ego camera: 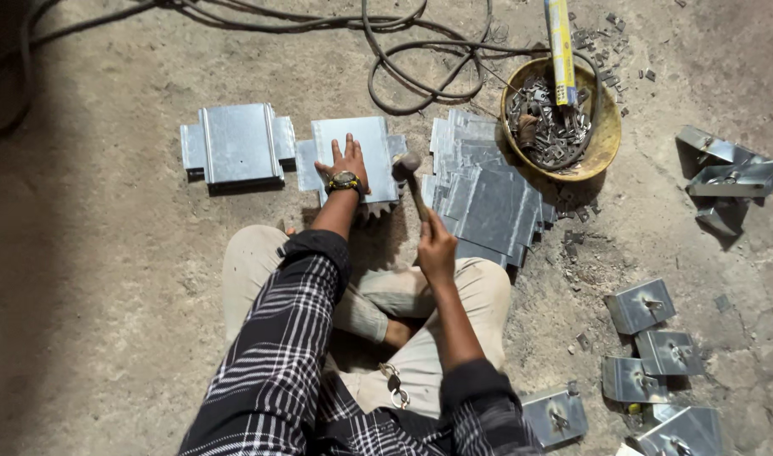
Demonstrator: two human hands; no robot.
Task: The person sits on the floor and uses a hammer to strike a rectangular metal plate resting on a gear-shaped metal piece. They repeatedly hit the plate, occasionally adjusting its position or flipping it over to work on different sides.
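Person seated cross-legged on a concrete floor (108, 279), viewed from above. Plaid sleeves, light trousers.

Left hand (346, 160): fingers spread, palm pressed flat on a galvanised sheet-metal piece (365, 139) lying on the floor at centre of the frame, just above the knees. A wristwatch (345, 181) with a yellow rim sits on that wrist.

Right hand (437, 249): fingers closed around the wooden handle of a hammer (410, 173). The hammer head is at the right edge of the held-down sheet piece; whether it touches the metal cannot be told.

To the left of the pressed piece, just beside it: a second folded sheet-metal piece (238, 142) with raised ribs. To the right, near the hammer: a fanned stack of flat sheet blanks (488, 198), overlapping one another.

Upper right of the frame: a yellow shallow bowl (604, 139) holding small metal clips, with a yellow stick-shaped item (560, 51) standing in it. Dark cables (420, 72) loop across the top of the frame.

Right side and lower right: several small folded metal brackets (641, 306) scattered on the floor, well apart from the hands.
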